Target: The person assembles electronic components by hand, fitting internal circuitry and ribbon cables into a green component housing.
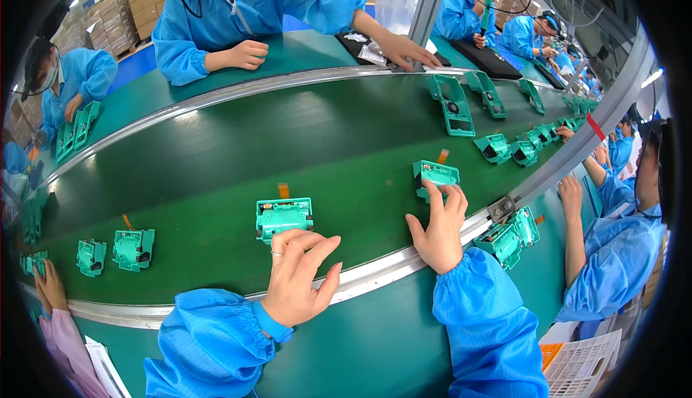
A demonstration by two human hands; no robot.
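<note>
On the green conveyor belt in front of me lies a green plastic housing [284,217] with an orange ribbon cable standing up from its far edge. My left hand [299,275] is at its near edge, fingers loosely bent and thumb apart; it does not grip the part. Further right, a similar green housing [437,174] with its own orange ribbon sits on the belt. My right hand [441,226] reaches over its near side, fingertips resting on it and thumb spread away. The fingers partly cover that housing.
A metal rail [382,274] edges the belt's near side, and a slanted metal post [555,160] rises at right. More green housings [133,249] lie left on the belt, others [494,149] far right. Two housings [507,241] sit beside my right forearm. Co-workers in blue smocks [620,254] surround the line.
</note>
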